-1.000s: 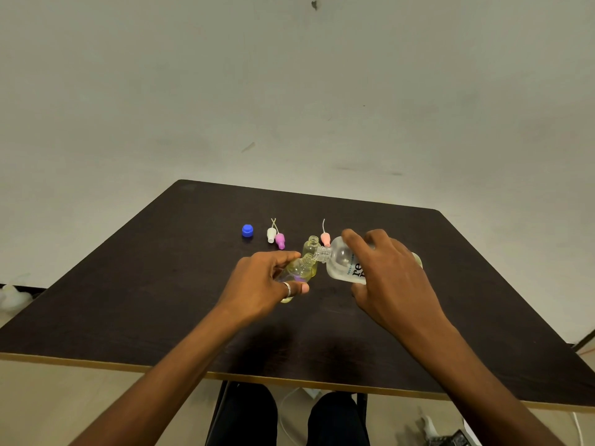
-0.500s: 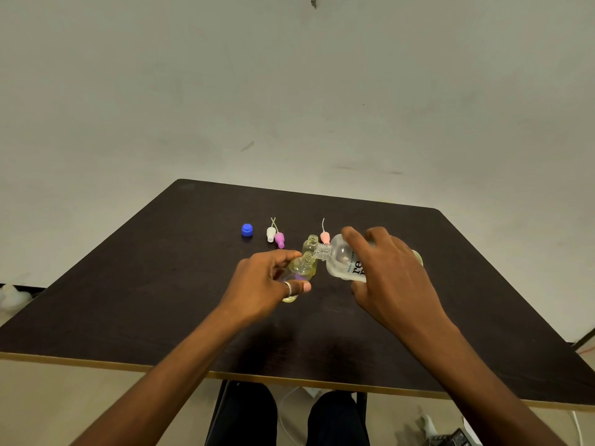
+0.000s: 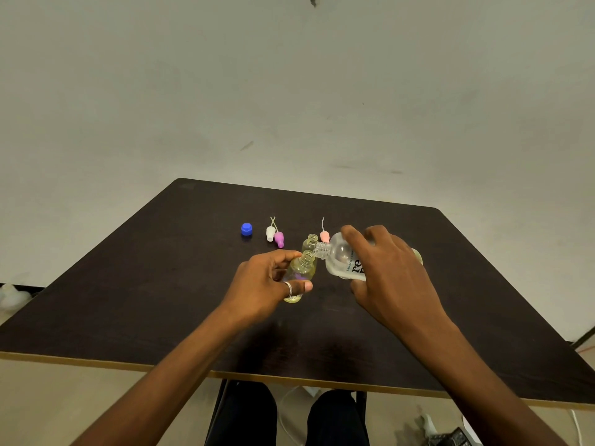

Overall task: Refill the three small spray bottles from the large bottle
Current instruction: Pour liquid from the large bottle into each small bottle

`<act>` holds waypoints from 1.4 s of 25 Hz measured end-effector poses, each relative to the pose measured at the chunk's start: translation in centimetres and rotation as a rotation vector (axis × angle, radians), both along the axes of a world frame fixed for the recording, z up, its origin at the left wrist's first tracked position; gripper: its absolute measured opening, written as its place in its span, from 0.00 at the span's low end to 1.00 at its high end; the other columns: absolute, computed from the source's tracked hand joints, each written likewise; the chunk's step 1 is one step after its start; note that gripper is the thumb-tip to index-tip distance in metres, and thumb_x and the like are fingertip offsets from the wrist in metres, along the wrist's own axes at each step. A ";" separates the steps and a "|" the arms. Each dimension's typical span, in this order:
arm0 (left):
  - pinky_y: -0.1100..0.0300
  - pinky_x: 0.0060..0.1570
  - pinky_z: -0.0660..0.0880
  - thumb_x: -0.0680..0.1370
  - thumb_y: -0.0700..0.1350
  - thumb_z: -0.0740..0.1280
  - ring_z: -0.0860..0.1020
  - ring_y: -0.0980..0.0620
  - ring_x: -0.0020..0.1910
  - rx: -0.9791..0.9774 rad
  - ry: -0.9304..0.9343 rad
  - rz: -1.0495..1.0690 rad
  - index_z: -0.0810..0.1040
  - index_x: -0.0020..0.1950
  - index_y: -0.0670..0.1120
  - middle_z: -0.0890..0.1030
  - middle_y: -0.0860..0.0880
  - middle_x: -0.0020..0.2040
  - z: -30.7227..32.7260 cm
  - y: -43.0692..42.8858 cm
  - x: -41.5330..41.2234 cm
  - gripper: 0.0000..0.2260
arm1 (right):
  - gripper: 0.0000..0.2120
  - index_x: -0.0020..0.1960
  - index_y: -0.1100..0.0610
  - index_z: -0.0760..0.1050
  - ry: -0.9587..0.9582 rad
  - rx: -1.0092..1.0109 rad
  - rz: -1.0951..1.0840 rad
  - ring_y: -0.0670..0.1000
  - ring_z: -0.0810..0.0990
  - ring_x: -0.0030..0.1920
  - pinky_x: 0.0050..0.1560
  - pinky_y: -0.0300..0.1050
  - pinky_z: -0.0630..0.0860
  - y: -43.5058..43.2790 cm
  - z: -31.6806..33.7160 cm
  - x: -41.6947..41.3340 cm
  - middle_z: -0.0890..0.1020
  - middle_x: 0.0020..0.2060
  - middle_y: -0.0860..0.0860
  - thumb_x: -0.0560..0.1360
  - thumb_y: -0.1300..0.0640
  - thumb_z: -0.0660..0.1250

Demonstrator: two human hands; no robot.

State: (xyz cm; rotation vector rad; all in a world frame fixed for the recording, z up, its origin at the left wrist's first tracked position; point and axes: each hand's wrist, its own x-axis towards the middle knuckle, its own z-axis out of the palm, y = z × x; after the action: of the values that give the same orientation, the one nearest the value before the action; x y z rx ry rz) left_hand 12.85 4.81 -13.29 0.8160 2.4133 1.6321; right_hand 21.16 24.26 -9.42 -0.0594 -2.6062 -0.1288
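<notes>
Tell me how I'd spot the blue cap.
Start at the dark table, beyond the left hand. Small tops lie in a row there; the blue cap is farthest left, squat and round, without the thin tube its white, purple and pink neighbours have.

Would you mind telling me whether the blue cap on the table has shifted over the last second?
No. The blue cap sits at the same spot left of the white spray top, just as before; only the hands and bottles are active.

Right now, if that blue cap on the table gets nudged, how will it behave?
The blue cap looks small and plastic, so probably very light and easily slid. It sits flat on the table, so it likely won't roll unless it's tipped on edge.
</notes>
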 end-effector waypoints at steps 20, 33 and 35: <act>0.70 0.50 0.76 0.70 0.43 0.78 0.81 0.65 0.51 0.094 -0.080 -0.004 0.79 0.58 0.57 0.84 0.59 0.51 -0.3 0.2 0.3 0.20 | 0.36 0.70 0.47 0.65 -0.014 -0.035 0.006 0.53 0.77 0.52 0.47 0.46 0.77 -0.1 0.1 0.1 0.76 0.56 0.51 0.66 0.54 0.76; 0.63 0.55 0.78 0.70 0.44 0.78 0.82 0.63 0.51 0.149 -0.065 0.146 0.80 0.63 0.51 0.85 0.57 0.51 -0.6 -0.6 -1.4 0.22 | 0.29 0.59 0.40 0.73 0.015 -0.849 0.055 0.40 0.79 0.48 0.47 0.38 0.76 1.5 0.0 -0.4 0.81 0.50 0.39 0.62 0.48 0.79; 0.63 0.54 0.78 0.69 0.43 0.78 0.83 0.62 0.49 0.189 -0.066 0.200 0.81 0.60 0.51 0.86 0.57 0.49 -0.8 -1.0 -2.3 0.20 | 0.29 0.60 0.40 0.73 0.036 -0.944 0.065 0.39 0.80 0.49 0.49 0.39 0.77 1.7 0.2 -0.3 0.81 0.50 0.39 0.62 0.49 0.80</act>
State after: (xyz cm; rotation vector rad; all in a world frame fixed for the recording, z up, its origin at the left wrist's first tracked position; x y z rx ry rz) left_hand 10.58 3.86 -14.12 0.5474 2.3893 1.9507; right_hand 20.89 25.93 -9.27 -0.2998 -2.3928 1.1042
